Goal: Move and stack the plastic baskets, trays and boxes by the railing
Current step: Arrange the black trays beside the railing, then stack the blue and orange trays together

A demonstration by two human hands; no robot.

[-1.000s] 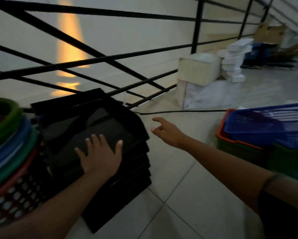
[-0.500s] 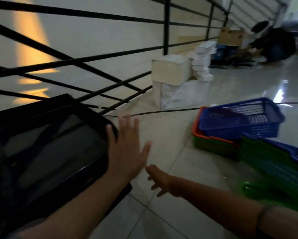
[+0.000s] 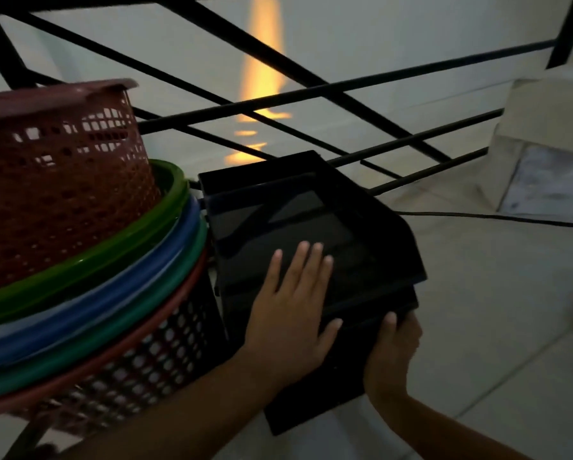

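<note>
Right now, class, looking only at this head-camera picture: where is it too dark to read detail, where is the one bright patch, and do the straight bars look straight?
Head view: dim overall; the black trays under the left hand and right hand merge into one dark mass; an orange streak of light glows on the wall beyond the railing; the bars show no obvious bowing.
</note>
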